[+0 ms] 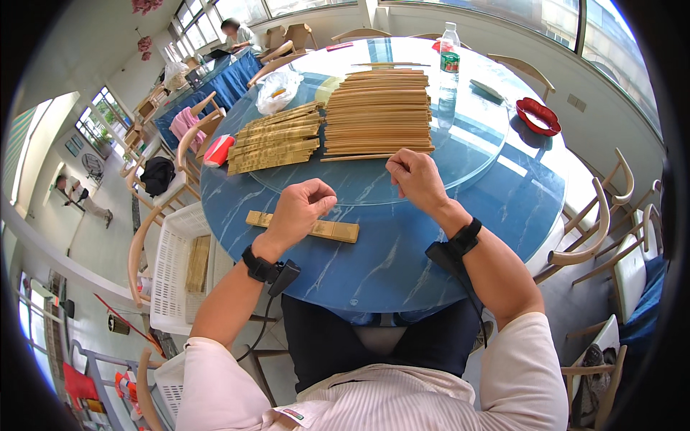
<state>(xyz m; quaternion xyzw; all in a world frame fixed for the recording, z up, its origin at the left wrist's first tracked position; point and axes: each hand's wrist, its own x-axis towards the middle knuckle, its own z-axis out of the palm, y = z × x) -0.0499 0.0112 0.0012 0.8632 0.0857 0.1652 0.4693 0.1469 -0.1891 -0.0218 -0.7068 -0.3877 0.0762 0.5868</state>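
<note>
My left hand (300, 212) is closed in a pinch over a short stack of flat gold strips (336, 230) near the table's front edge. Whatever is between its fingertips, if anything, is too small to make out. Farther right, my right hand (419, 181) is also closed, thumb against bent fingers, with its knuckles overlapping the front edge of a wide pile of thin wooden sticks (377, 108). Its fingertips hide any thing held. Left of the sticks lie many gold-coloured flat strips (277, 140), overlapping in a fanned row.
Sticks and strips rest on a glass turntable (474, 154) over a blue marbled round table (402, 266). Around them are a water bottle (449, 61), a red dish (537, 117), a plastic bag (279, 91) and a red-and-white packet (218, 151). A white basket (169, 287) stands at left.
</note>
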